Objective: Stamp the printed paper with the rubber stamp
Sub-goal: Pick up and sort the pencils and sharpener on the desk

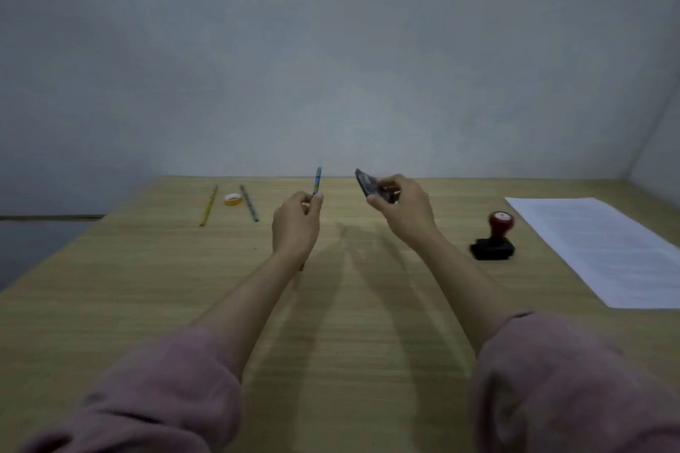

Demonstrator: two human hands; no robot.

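Observation:
The rubber stamp [494, 237], with a red knob handle and a black base, stands upright on the wooden table [184, 287] at the right. The printed white paper [603, 246] lies flat just right of it, reaching the frame's right edge. My left hand [296, 226] is raised above the table's middle, pinching a blue patterned pencil [317, 180] that points up. My right hand [404, 210] is raised beside it and holds a small dark flat object [366, 182], too blurred to identify. Both hands are well left of the stamp and touch neither it nor the paper.
At the far left of the table lie a yellow pencil [209, 205], a small roll of yellow tape [233, 199] and a grey pencil [249, 202]. A plain grey wall [331, 48] rises behind the table's far edge. The table's left edge drops off.

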